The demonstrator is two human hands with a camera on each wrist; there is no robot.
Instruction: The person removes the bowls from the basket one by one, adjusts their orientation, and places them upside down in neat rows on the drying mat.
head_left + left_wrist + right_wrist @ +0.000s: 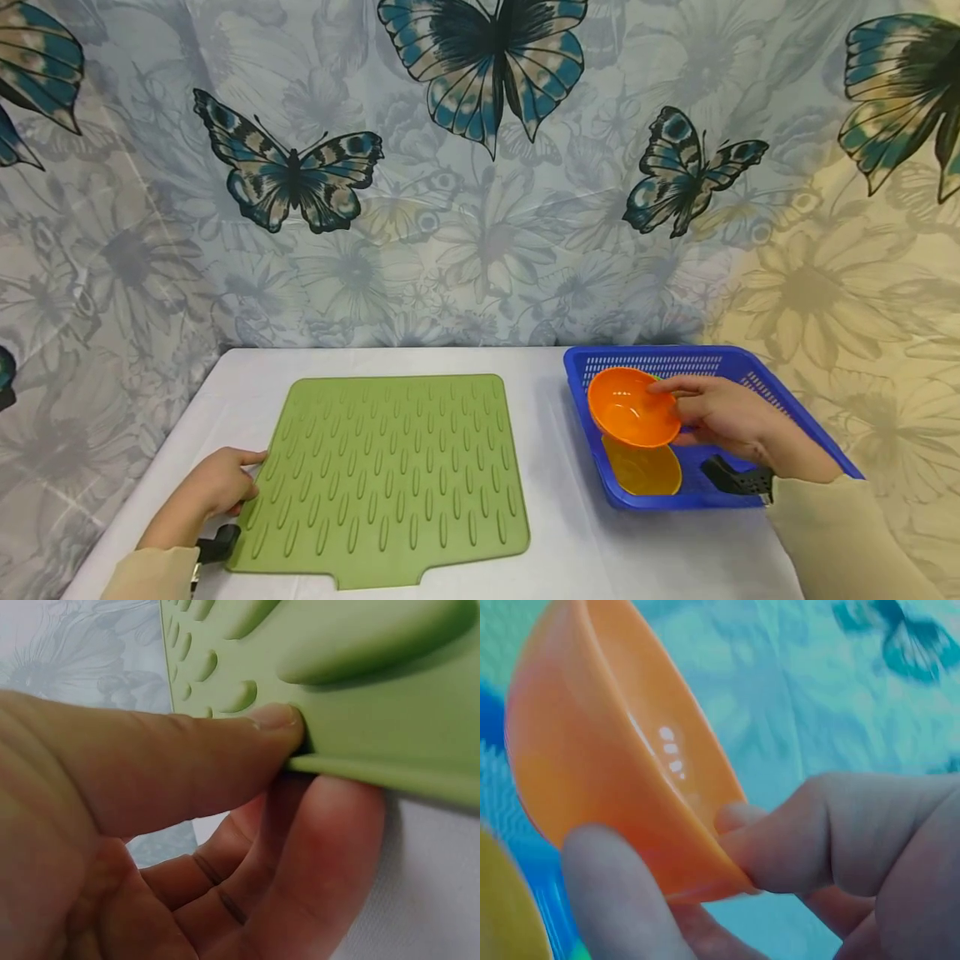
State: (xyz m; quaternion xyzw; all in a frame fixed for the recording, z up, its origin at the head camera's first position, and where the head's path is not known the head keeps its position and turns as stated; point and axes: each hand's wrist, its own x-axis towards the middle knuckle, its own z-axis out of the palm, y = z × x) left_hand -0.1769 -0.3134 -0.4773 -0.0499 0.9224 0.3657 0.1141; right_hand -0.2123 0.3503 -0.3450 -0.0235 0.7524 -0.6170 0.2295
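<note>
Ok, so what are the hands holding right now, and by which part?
The right hand pinches the orange bowl by its rim; the left hand pinches the green mat by its left edge.

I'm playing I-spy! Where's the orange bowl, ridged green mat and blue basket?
Orange bowl [628,409]: head view, inside surface.
Ridged green mat [382,475]: head view, top surface.
Blue basket [690,502]: head view, front rim.

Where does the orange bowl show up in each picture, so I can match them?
Head: the orange bowl, right of centre, in the right hand, over the blue basket.
Left wrist: not in it.
Right wrist: the bowl, mostly left half, reaching the top edge.
Shared landmark: the printed cloth, visible in all three.
</note>
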